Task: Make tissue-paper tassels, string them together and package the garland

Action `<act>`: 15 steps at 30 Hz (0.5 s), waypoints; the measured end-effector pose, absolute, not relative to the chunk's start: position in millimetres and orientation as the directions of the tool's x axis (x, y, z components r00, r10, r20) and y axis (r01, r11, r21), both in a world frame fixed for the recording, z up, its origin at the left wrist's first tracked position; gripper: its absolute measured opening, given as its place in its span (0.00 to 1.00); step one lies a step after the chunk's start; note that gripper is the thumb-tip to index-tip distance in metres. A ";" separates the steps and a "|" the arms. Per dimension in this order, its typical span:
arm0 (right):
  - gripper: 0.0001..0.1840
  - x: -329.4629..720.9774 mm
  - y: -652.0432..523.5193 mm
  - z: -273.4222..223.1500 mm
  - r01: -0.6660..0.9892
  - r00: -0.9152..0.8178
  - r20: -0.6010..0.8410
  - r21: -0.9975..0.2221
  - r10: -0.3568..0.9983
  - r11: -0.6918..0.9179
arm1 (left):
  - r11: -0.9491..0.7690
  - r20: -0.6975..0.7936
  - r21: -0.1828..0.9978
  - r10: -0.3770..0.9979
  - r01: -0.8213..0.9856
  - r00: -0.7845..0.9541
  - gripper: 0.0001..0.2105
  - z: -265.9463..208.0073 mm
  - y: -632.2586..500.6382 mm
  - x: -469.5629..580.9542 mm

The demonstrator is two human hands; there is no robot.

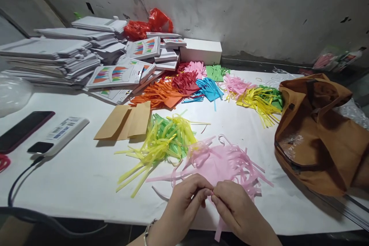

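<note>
Both my hands are closed in a pinch, with their fingertips meeting near the front of the table. My left hand (pixel 188 201) and my right hand (pixel 235 205) hold a small twisted bit of pink between thumbs and forefingers. It seems to belong to the pink fringed paper tassel (pixel 220 163) spread flat under and beyond them. A pink strip hangs below, between my wrists. Just left of it lie yellow and green paper tassels (pixel 170 134), their strips loose and tangled. My fingers partly hide the pinched spot.
Behind are orange tassels (pixel 158 94), blue tassels (pixel 210 88) and yellow tassels (pixel 259 102). A folded brown card (pixel 123 123), power bank (pixel 62 134) and phone (pixel 24 130) lie left. Stacked white packets (pixel 52 48) stand at the back left; a brown bag (pixel 317 134) is right.
</note>
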State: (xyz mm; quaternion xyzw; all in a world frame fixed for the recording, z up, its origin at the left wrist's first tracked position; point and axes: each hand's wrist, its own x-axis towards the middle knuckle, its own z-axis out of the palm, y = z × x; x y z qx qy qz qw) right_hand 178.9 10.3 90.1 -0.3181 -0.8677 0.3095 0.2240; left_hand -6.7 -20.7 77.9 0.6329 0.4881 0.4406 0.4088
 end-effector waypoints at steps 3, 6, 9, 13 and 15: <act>0.16 178.3 8.8 91.1 0.458 -0.671 0.218 -0.630 0.709 0.627 | -0.248 0.210 0.927 0.964 0.281 0.161 0.07 76.3 -20.2 -7.6; 0.15 176.5 6.3 89.9 0.459 -0.661 0.242 -0.618 0.710 0.638 | -0.308 0.270 0.893 0.950 0.328 0.155 0.07 76.4 -19.3 -9.2; 0.17 173.9 4.6 87.8 0.493 -0.600 0.274 -0.613 0.752 0.617 | -0.298 0.256 0.885 0.953 0.359 0.162 0.08 77.3 -17.6 -10.6; 0.18 171.2 4.2 87.7 0.497 -0.595 0.298 -0.594 0.746 0.633 | -0.270 0.224 0.899 0.960 0.345 0.167 0.08 76.5 -16.4 -11.5; 0.18 170.5 4.7 88.7 0.488 -0.595 0.284 -0.616 0.752 0.619 | -0.259 0.210 0.906 0.962 0.335 0.176 0.08 76.5 -16.6 -11.8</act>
